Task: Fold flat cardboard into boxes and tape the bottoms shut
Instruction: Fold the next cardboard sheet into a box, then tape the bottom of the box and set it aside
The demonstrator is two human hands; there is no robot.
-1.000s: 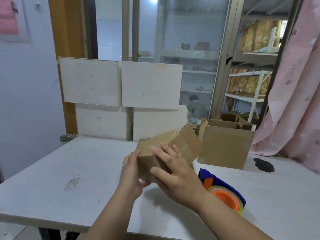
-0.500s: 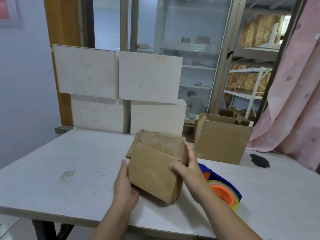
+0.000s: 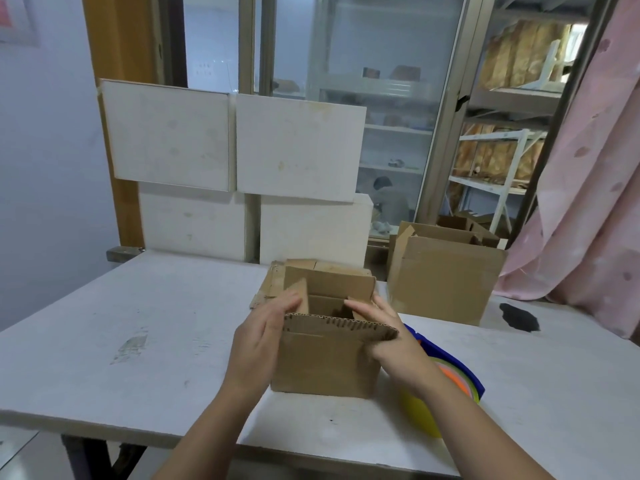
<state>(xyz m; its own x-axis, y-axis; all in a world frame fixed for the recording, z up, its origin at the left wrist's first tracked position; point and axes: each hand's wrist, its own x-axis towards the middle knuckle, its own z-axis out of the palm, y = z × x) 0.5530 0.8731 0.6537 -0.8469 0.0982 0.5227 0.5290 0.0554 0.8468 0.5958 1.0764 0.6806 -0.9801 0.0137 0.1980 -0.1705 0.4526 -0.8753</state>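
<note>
The small cardboard box (image 3: pixel 325 365) stood upright on the near part of the bench (image 3: pixel 138 323), its open end turned up. It was plain brown corrugated board. The near flap leaned toward the camera and showed its wavy cut edge. The far flap stood up, and the two side flaps tilted in over the hollow.

The left hand (image 3: pixel 258 344) lay against the box's left wall. Its fingers (image 3: pixel 285 304) were stretched out, blurred, at the left side flap and curled round nothing. The right hand (image 3: pixel 394 348) was at the right wall, its straight fingers (image 3: pixel 363 310) laid over the right side flap.

Just beside the right forearm lay a blue tape dispenser (image 3: pixel 460 382) with an orange and yellow roll, partly hidden. Behind the box lay a stack of flat cardboard (image 3: pixel 273 282). Farther right stood a larger open box (image 3: pixel 440 278), near a black stain (image 3: pixel 518 317). White boards (image 3: pixel 298 147) leaned at the back, and a pink curtain (image 3: pixel 588 202) hung to the right.

Half a second before, both hands had held the box tilted above the bench, a closed face toward the camera. It had since been set down with its open end up, and the hands had shifted to the side flaps.
</note>
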